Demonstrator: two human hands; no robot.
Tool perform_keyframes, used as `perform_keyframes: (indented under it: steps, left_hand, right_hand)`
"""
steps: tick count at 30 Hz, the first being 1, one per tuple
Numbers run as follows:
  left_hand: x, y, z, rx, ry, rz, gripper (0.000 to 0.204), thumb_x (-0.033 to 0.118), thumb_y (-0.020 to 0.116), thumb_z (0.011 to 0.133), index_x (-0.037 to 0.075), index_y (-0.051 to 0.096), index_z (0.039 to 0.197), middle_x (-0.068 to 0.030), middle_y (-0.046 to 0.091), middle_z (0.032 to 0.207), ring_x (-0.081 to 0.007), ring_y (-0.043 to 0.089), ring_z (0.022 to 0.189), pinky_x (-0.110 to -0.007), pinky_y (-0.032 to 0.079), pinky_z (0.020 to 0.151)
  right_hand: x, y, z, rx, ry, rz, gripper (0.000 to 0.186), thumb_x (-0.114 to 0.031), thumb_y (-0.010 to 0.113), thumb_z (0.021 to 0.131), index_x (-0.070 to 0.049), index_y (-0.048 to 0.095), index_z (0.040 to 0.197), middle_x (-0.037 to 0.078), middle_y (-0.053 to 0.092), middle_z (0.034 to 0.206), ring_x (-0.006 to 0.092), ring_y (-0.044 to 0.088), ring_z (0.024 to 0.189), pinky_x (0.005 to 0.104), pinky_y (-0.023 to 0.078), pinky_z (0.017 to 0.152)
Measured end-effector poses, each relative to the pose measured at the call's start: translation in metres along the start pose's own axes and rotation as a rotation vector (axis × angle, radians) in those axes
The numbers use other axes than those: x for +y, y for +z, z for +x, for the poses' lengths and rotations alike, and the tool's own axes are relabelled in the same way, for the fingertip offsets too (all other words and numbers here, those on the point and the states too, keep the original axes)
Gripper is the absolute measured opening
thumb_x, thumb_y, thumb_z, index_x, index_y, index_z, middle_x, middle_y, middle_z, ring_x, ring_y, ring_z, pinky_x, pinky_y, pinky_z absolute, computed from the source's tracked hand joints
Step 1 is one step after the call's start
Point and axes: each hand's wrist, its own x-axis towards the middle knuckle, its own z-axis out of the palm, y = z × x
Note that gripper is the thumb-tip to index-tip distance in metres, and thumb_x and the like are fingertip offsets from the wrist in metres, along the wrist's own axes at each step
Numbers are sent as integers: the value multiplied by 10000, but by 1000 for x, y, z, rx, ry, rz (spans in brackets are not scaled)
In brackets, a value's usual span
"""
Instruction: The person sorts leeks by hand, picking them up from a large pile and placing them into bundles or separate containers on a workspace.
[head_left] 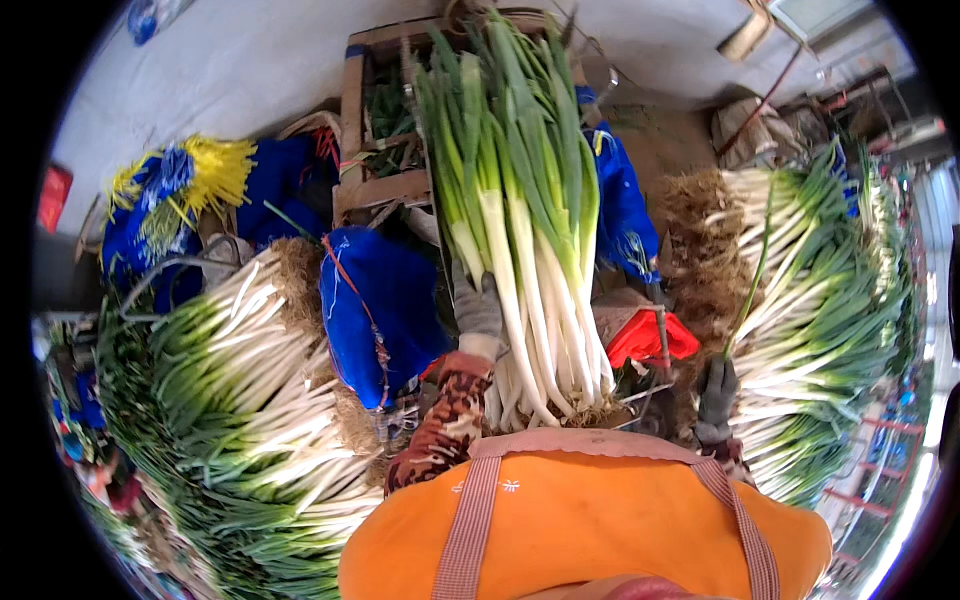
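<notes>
A large bunch of long green onions (pixel 520 230) lies before me, green leaves away from me and white stems and roots toward my apron. My left hand (pixel 478 310), in a grey glove, rests on the left side of the bunch with fingers stretched along the white stems. To the right, my right hand (pixel 716 400), in a dark grey glove, is closed around the lower end of a thin green stalk (pixel 762 260) that points up and away. That hand is beside the roots of the right-hand onion pile (pixel 800 350).
Another onion pile (pixel 250 400) fills the left side. A wooden frame (pixel 385 190) stands behind the bunch on the left. Blue cloth (pixel 375 300) hangs left of the bunch, and a red bag (pixel 650 338) lies to its right. Yellow ties (pixel 215 170) sit at the far left.
</notes>
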Motion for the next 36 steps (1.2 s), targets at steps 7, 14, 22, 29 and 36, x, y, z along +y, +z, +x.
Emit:
perform_keyframes:
  steps: [7, 14, 22, 29, 36]
  left_hand:
    - [-62, -34, -107, -184, -284, -470, 573, 279, 636, 934, 3, 403, 1379, -110, 605, 1121, -193, 589, 907, -314, 497, 797]
    - [-92, -58, -133, -331, -130, -29, 918, 234, 836, 735, 12, 299, 1446, -176, 562, 1253, -276, 587, 1073, -359, 518, 881]
    - [-99, -68, -142, -301, -396, 144, 492, 72, 757, 744, -22, 561, 1185, -161, 673, 955, -272, 662, 784, -376, 569, 680]
    - [-87, -75, -157, -412, -544, -285, 444, 48, 781, 725, -60, 607, 1119, -188, 683, 950, -285, 686, 821, -403, 590, 734]
    - [-86, -57, -155, -473, -726, -383, 411, -12, 709, 788, -32, 587, 1180, -180, 671, 1038, -318, 677, 902, -430, 595, 760]
  right_hand:
    - [21, -24, -85, -323, 67, -113, 329, -165, 592, 917, -13, 587, 1208, 196, 638, 1040, 329, 625, 948, 403, 492, 811]
    - [-102, 128, -9, -815, -8, 222, 592, -367, 668, 851, -70, 497, 1333, 195, 441, 1372, 320, 447, 1250, 424, 406, 1022]
    - [-64, 157, -29, -848, 161, 704, 436, -333, 557, 963, -3, 547, 1247, 197, 660, 1067, 268, 634, 945, 343, 482, 871]
    - [-74, 198, -10, -864, 21, 754, 505, -226, 705, 866, 49, 530, 1251, 163, 670, 1113, 224, 631, 1011, 340, 486, 896]
    - [-84, 211, -4, -809, 279, 720, 561, -217, 747, 813, 53, 531, 1255, 145, 689, 1059, 220, 648, 974, 322, 520, 867]
